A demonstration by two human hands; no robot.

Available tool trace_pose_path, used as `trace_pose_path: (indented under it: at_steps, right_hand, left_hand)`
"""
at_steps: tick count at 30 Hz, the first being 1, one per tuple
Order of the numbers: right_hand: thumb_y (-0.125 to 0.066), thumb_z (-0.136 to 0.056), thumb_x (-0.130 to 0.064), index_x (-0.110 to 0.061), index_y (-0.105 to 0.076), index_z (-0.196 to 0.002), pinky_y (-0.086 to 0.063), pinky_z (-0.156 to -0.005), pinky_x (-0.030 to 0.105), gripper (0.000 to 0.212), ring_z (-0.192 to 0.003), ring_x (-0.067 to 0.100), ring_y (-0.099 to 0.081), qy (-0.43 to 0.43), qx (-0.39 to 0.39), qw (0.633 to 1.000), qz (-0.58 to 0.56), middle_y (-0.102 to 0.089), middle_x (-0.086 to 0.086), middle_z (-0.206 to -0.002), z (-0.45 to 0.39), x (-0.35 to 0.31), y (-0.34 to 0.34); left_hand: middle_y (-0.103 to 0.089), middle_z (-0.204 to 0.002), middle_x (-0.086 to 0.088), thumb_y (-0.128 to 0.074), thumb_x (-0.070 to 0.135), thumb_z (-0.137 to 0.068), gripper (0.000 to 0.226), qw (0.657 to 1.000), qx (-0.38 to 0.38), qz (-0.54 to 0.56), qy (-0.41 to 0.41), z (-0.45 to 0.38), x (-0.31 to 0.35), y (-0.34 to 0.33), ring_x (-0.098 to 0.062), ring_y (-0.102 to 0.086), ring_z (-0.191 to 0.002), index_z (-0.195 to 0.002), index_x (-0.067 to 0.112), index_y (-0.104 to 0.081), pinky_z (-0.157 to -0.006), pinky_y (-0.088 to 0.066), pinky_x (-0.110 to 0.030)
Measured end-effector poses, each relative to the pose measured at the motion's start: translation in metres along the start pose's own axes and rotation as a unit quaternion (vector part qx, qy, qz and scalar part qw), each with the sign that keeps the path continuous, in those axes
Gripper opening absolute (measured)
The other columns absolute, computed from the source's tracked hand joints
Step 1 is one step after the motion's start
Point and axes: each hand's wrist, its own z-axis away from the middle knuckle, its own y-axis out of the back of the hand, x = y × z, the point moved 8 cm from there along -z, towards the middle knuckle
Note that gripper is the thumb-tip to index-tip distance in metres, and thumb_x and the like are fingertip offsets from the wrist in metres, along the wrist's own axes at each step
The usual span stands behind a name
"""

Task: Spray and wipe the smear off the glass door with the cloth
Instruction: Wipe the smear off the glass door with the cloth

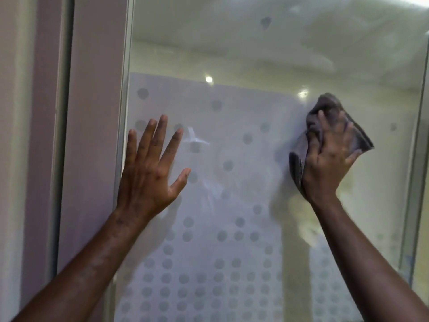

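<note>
Your right hand point(329, 159), fingers point(323, 126) bunching the grey cloth point(325, 105), wipes the glass door point(232, 54) near its right edge while your left hand point(148, 173) braces, fingers spread; streaks mid-pane likely need the next pass.

Soft, dim indoor light; two ceiling-light reflections point(209, 79) glared on the glass door point(232, 54); the whole frame was slightly blurred.
</note>
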Motion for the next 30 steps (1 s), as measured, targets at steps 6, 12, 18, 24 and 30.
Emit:
trace_pose_path:
  at_steps: [6,12,18,24,30]
  right_hand:
    - [-0.031,-0.107,-0.053,-0.046,-0.036,-0.156,-0.004,-0.122,0.072,0.050,-0.161,0.024,-0.012,0.080,0.006,0.997,0.007,-0.016,-0.004,-0.174,-0.013,-0.089,-0.026]
    - [-0.043,-0.095,-0.072,-0.033,-0.014,-0.165,-0.003,-0.124,0.068,0.085,-0.162,0.022,-0.006,0.203,-0.040,0.977,0.044,-0.010,-0.001,-0.175,0.022,-0.068,-0.025]
    - [-0.036,-0.100,-0.053,-0.042,-0.023,-0.162,-0.005,-0.122,0.071,0.064,-0.162,0.022,-0.006,0.047,-0.003,0.999,0.021,-0.010,-0.003,-0.175,-0.034,-0.078,-0.023]
    - [-0.045,-0.097,-0.045,-0.047,-0.033,-0.157,-0.002,-0.122,0.072,0.061,-0.162,0.024,-0.010,0.276,-0.051,0.960,0.019,-0.017,-0.001,-0.173,-0.011,-0.201,-0.051]
    - [-0.054,-0.103,-0.038,-0.034,-0.045,-0.155,-0.015,-0.119,0.075,0.052,-0.159,0.029,-0.024,0.513,-0.070,0.855,0.035,-0.032,0.004,-0.168,0.098,-0.161,-0.041]
  left_hand:
    - [-0.007,-0.173,-0.011,-0.039,0.059,-0.098,0.082,1.000,-0.009,-0.003,-0.003,0.000,-0.001,-0.002,-0.029,-0.005,-0.161,-0.165,0.020,-0.014,-0.129,-0.005,-0.059]
    - [-0.005,-0.173,-0.014,-0.037,0.062,-0.097,0.089,0.999,-0.027,-0.017,0.028,-0.001,-0.004,0.000,-0.034,-0.001,-0.161,-0.164,0.012,-0.011,-0.124,-0.002,-0.068]
    - [-0.004,-0.173,-0.016,-0.031,0.065,-0.100,0.090,0.999,-0.031,-0.020,0.030,-0.001,-0.002,-0.002,-0.036,-0.003,-0.160,-0.163,0.005,-0.010,-0.125,-0.008,-0.067]
    - [-0.006,-0.173,-0.017,-0.034,0.064,-0.099,0.091,0.999,-0.024,-0.026,0.022,0.000,-0.003,-0.002,-0.037,-0.005,-0.160,-0.163,0.004,-0.011,-0.124,-0.011,-0.068]
    - [-0.014,-0.172,-0.017,-0.041,0.062,-0.097,0.089,1.000,-0.019,-0.003,0.016,-0.001,-0.005,0.003,-0.036,-0.011,-0.160,-0.162,0.005,-0.019,-0.123,-0.016,-0.067]
